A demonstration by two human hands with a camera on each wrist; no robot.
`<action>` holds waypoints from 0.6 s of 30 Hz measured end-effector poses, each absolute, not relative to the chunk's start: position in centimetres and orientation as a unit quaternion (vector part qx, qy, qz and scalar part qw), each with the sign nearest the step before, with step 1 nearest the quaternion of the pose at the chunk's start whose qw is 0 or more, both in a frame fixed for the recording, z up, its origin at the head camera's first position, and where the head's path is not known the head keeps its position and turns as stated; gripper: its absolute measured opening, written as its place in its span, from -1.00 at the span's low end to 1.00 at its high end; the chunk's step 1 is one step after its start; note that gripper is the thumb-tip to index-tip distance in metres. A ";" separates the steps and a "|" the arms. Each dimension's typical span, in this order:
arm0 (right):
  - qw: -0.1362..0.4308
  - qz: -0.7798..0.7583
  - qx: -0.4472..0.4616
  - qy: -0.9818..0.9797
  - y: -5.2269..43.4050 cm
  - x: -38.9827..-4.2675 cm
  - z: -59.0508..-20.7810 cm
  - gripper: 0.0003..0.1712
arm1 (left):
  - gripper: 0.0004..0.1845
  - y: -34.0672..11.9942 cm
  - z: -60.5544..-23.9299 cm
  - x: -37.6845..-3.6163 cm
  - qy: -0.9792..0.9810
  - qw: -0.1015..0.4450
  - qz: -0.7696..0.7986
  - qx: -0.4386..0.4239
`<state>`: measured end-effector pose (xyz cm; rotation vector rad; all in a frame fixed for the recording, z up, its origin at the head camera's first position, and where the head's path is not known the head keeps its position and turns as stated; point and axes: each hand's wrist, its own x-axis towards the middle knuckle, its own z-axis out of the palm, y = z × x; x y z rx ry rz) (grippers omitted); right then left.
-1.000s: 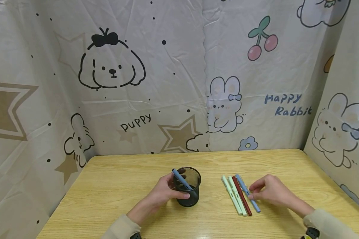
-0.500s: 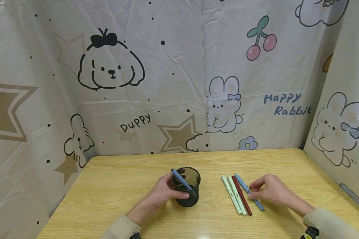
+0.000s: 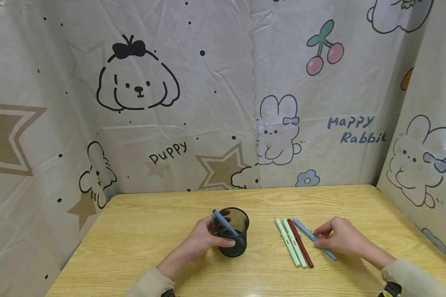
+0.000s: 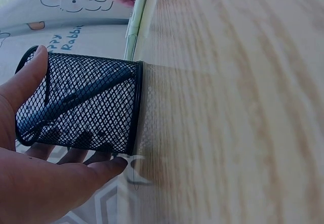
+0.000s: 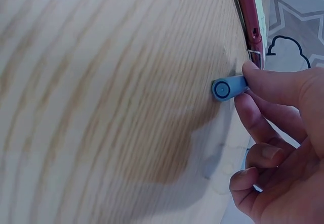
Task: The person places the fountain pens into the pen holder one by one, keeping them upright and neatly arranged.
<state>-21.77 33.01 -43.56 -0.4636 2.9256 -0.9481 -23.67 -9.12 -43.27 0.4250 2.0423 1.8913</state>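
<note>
Our left sleeve (image 3: pixel 152 282) and right sleeve (image 3: pixel 412 278) are both plain beige. Beside each we wear something dark: a left unit (image 3: pixel 168 293), black and mostly cut off, and a right unit (image 3: pixel 393 288), black with a yellow patch (image 3: pixel 385 294).

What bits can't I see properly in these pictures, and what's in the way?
Head view: part of the blue pen, covered by fingers of the right hand.
Head view: the lower end of the other blue pen, hidden by the black mesh cup.
Left wrist view: much of the right hand, cut off by the top edge.
Right wrist view: one end of the red pen, cut off by the top edge.
</note>
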 end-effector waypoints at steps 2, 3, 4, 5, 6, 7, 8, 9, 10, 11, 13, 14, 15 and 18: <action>0.021 -0.302 -0.157 0.940 33.3 -21.7 -43.5 -0.70 | -0.07 -9.1 -43.3 -23.7 0.716 0.161 0.663 0.147; 0.024 -0.300 -0.160 0.940 33.4 -21.7 -43.5 -0.68 | -0.07 -9.1 -43.3 -23.7 0.715 0.161 0.664 0.146; 0.027 -0.298 -0.162 0.940 33.6 -21.7 -43.4 -0.66 | -0.08 -9.1 -43.3 -23.7 0.715 0.161 0.665 0.145; 0.030 -0.297 -0.162 0.940 33.7 -21.7 -43.4 -0.64 | -0.08 -9.1 -43.3 -23.7 0.714 0.162 0.666 0.144; 0.031 -0.297 -0.165 0.940 33.8 -21.7 -43.4 -0.63 | -0.08 -9.1 -43.3 -23.7 0.715 0.161 0.665 0.143; 0.032 -0.296 -0.167 0.940 33.8 -21.7 -43.4 -0.61 | -0.09 -9.1 -43.3 -23.7 0.716 0.160 0.665 0.143; 0.032 -0.296 -0.172 0.939 33.9 -21.7 -43.4 -0.60 | -0.09 -9.2 -43.3 -23.7 0.716 0.160 0.664 0.144; 0.033 -0.299 -0.175 0.938 34.0 -21.7 -43.5 -0.59 | -0.09 -9.2 -43.3 -23.7 0.717 0.160 0.663 0.144; 0.033 -0.302 -0.176 0.936 34.1 -21.8 -43.5 -0.59 | -0.08 -9.2 -43.3 -23.7 0.717 0.159 0.663 0.145; 0.033 -0.307 -0.177 0.935 34.1 -21.8 -43.5 -0.58 | -0.08 -9.2 -43.4 -23.8 0.718 0.158 0.662 0.146; 0.036 -0.315 -0.181 0.931 34.3 -21.8 -43.6 -0.59 | -0.07 -9.1 -43.4 -23.8 0.718 0.158 0.662 0.148; 0.038 -0.319 -0.182 0.929 34.4 -21.8 -43.7 -0.59 | -0.06 -9.1 -43.5 -23.8 0.718 0.158 0.662 0.149; 0.040 -0.323 -0.180 0.928 34.4 -21.8 -43.7 -0.60 | -0.06 -9.1 -43.5 -23.9 0.717 0.158 0.663 0.149; 0.043 -0.329 -0.177 0.927 34.7 -21.8 -43.8 -0.61 | -0.07 -9.1 -43.6 -24.0 0.714 0.159 0.665 0.153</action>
